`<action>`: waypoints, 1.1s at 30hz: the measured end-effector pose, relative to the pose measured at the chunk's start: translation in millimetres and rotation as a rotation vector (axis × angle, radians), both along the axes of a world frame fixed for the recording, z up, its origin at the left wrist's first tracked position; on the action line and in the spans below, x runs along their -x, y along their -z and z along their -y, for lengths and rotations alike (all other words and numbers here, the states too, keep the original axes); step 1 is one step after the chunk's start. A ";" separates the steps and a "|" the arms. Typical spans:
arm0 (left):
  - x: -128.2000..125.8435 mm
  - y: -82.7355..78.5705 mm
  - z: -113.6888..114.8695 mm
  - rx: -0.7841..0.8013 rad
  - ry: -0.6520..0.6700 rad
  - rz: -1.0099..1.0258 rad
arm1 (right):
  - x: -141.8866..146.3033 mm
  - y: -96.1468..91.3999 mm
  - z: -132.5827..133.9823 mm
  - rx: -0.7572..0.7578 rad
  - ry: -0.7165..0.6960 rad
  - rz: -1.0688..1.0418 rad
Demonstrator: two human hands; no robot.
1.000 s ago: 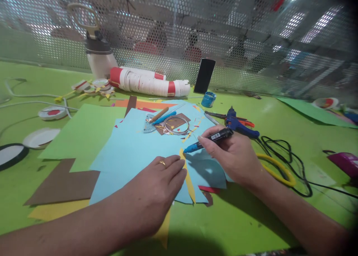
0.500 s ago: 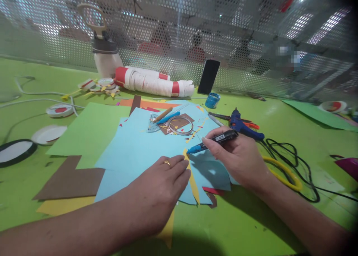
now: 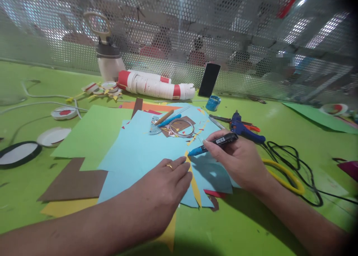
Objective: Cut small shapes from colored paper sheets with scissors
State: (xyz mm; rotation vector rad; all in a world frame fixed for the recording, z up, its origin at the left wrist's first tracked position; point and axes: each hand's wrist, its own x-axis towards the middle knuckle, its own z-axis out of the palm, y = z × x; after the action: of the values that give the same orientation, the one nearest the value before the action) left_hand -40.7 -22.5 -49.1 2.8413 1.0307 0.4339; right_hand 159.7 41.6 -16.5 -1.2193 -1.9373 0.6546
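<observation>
Your right hand [image 3: 240,163] held the black blue-tipped marker [image 3: 219,140] pinched, tip aimed left at the yellow paper strip [image 3: 195,189] that your flat, open left hand [image 3: 165,185] pinned.

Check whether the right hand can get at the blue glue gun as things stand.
Probably yes: the glue gun lies just beyond the right hand with nothing between them. But that hand is closed on a marker, so it has no free grip.
</observation>
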 end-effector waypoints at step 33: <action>0.2 0.4 -1.9 0.011 0.002 -0.035 | 0.8 -0.5 0.4 0.024 -0.007 -0.017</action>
State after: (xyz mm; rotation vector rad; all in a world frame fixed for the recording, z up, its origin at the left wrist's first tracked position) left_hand -40.9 -20.6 -49.5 2.8497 1.0336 0.3794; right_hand 159.0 41.2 -16.0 -1.2185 -1.9259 0.6921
